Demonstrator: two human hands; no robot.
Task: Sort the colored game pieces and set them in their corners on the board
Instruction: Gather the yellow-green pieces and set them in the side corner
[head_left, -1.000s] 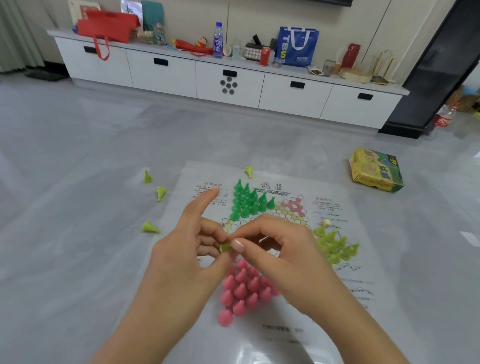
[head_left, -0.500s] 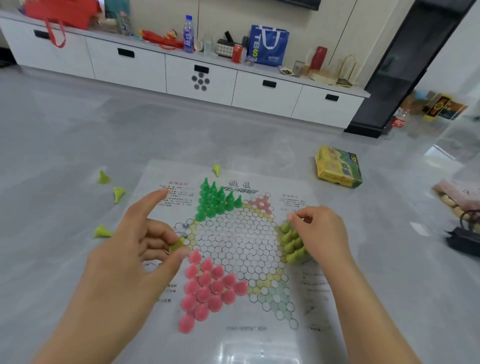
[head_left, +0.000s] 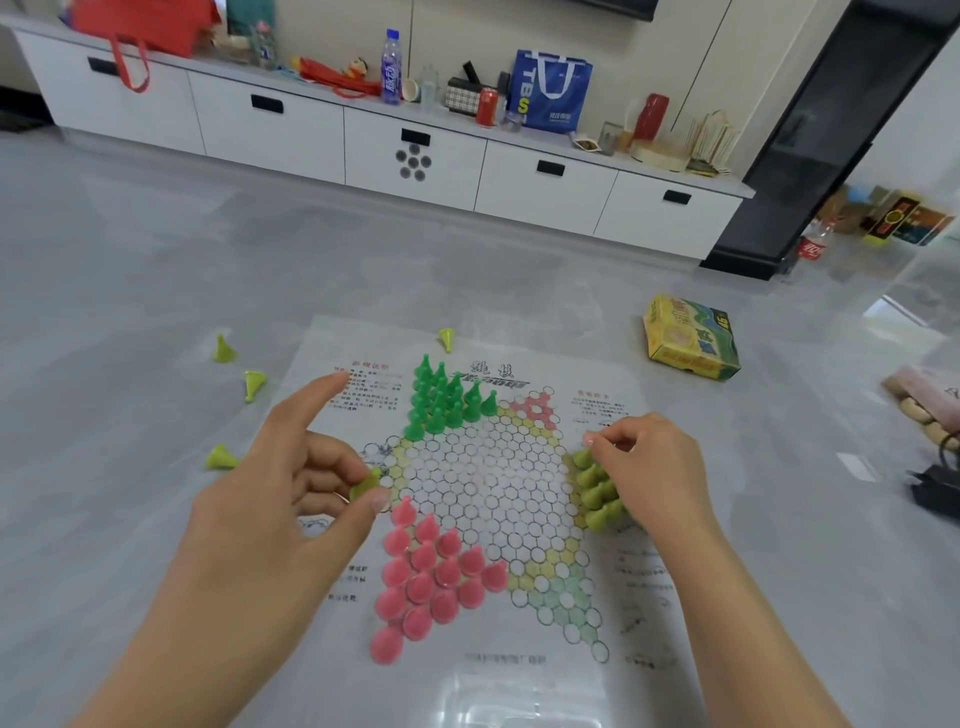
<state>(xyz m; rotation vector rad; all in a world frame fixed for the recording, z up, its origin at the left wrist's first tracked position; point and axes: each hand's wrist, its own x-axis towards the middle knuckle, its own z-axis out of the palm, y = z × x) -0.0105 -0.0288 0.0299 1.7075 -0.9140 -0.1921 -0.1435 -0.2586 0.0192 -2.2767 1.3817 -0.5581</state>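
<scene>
L hand (head_left: 291, 499) pinches a lime piece (head_left: 365, 484); R hand (head_left: 649, 467) fingertips closed, prob. on lime cluster (head_left: 597, 493).

two bare forearms enter from the bottom edge of the frame, one at lower left and one at lower right, with no sleeve on either as far as the frame shows. the left hand (head_left: 291, 499) and the right hand (head_left: 657, 467) wear no glove, ring, watch or bracelet. the fingernails are short, and the left thumbnail looks pale and unpainted.
</scene>
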